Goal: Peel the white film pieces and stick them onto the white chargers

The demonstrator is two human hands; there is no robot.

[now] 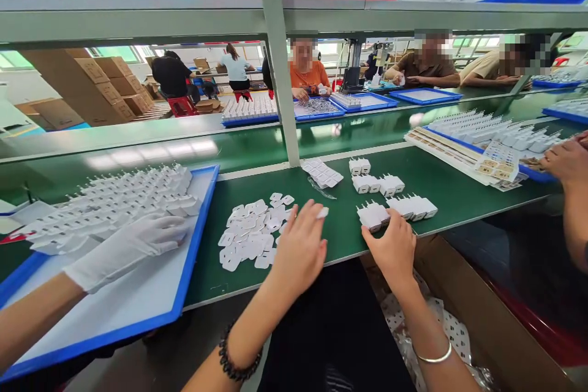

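Observation:
My left hand (301, 248), wearing a dark beaded bracelet on its wrist, is above the green bench with a small white piece (323, 212) at its fingertips. Just left of it lies a loose pile of thin white plastic plates (250, 236). My right hand (394, 248) has thumb and fingers closed around the near end of a row of white plug chargers (371, 215), partly hiding it. More white chargers (416, 207) stand with pins up beside and behind that hand. A white sheet of square pieces (321, 173) lies on clear film further back.
At left, a co-worker's gloved hand (133, 248) rests over a blue-rimmed tray (184, 282) of chargers. At right, another person's hand (569, 159) is near a charger tray and stacked sheets (463, 162). A post (280, 73) rises behind the bench; an open carton (496, 312) stands below.

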